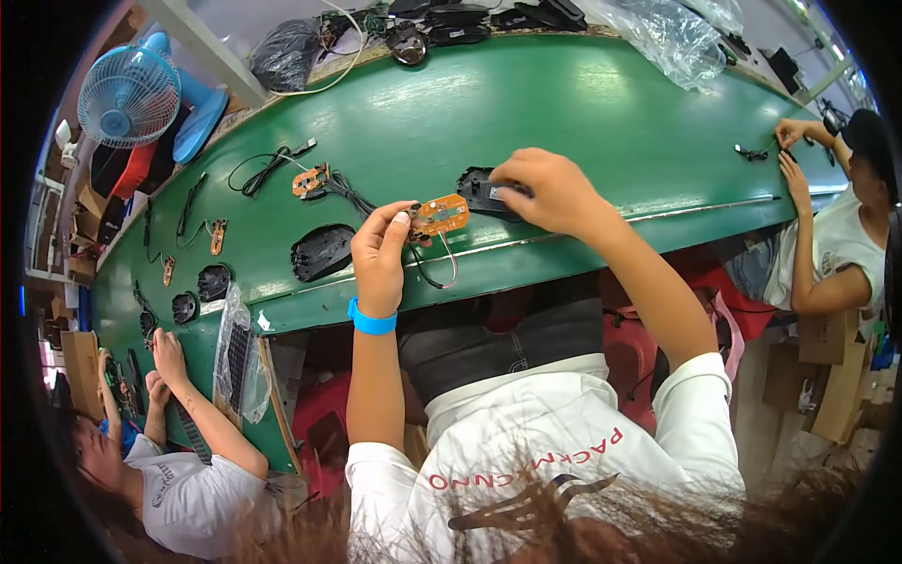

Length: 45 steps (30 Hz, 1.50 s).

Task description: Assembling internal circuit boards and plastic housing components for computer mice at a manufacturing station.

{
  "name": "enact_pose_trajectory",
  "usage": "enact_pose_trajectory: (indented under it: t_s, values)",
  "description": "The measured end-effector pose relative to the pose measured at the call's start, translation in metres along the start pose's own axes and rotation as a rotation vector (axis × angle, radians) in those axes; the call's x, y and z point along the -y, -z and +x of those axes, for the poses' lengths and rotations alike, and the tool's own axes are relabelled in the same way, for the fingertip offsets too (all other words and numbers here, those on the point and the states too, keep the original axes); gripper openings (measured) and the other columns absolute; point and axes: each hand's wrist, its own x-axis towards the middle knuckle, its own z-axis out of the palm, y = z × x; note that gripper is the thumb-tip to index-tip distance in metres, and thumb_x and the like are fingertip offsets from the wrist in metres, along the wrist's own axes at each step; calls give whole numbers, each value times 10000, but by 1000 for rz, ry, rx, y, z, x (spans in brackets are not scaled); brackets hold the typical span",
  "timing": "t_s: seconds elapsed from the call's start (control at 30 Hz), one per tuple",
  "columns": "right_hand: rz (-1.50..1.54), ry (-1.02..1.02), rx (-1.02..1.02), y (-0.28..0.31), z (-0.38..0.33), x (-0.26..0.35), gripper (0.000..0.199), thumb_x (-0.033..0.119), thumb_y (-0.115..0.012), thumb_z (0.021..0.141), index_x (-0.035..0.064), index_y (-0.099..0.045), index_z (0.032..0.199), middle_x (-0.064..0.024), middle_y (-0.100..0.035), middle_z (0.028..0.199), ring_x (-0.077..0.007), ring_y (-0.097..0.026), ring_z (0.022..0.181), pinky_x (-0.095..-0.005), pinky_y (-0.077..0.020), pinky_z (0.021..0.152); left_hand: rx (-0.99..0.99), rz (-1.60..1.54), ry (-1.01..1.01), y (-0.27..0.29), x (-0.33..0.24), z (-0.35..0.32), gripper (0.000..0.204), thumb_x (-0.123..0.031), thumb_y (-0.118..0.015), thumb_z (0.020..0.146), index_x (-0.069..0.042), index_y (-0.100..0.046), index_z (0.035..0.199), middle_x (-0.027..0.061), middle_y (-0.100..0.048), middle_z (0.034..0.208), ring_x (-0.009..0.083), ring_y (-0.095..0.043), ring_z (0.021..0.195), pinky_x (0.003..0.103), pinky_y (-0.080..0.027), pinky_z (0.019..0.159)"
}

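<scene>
My left hand (381, 254), with a blue band on its wrist, pinches an orange circuit board (444, 215) above the near edge of the green bench. Thin pale wires and a black cable hang from the board. My right hand (552, 193) is closed over the right end of a black mouse shell (477, 192) lying on the bench; its curled fingers partly hide the shell. Left of my left hand lies another black mouse shell (322, 252), open side up. Behind it, a second orange circuit board (310, 181) rests beside a bundled black cable (349, 195).
The green bench (526, 103) curves across the view. Farther left lie more boards, cables and small black shells (214, 281). A blue fan (130, 97) stands at the back left. Clear plastic bags (662, 42) sit along the far edge. Co-workers' hands work at both sides.
</scene>
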Motion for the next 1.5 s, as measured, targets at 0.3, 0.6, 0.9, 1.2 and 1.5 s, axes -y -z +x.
enact_pose_trajectory:
  t_s: [0.3,0.6,0.9,1.2,1.5]
  values:
    - [-16,-115,234,-10,12,-2,178,75,-683,857,49,-748,1020,-156,-662,972,-363,-650,885,-444,-534,806,-28,4,11,-7,0,-13,232,-122,-555,1037,30,-678,1160,84,-707,942,137,-660,842,320,-582,748]
    - [82,-125,205,2,11,-10,130,91,-676,887,17,-752,961,-193,-678,884,-369,-659,855,-441,-534,780,-34,35,7,-6,9,-16,233,-122,-559,1038,33,-671,1172,81,-710,947,120,-657,842,309,-579,760]
    - [-19,-265,68,-16,8,-7,156,113,-685,897,-41,-710,896,-211,-700,862,-402,-667,802,-477,-529,756,-48,41,-1,-6,11,-17,235,-123,-556,1040,33,-668,1175,80,-712,944,112,-654,844,300,-575,776]
    - [-264,-331,99,7,3,3,131,120,-702,886,-8,-718,914,-176,-662,877,-382,-656,835,-484,-523,772,-31,55,-10,-7,11,-16,231,-123,-555,1041,29,-667,1175,70,-703,956,112,-648,848,295,-569,777]
    - [-171,-167,272,17,1,-23,105,117,-711,870,25,-725,920,-130,-616,944,-355,-638,907,-462,-516,800,-31,62,3,-8,11,-18,228,-122,-562,1033,25,-675,1165,56,-688,949,109,-634,870,297,-569,787]
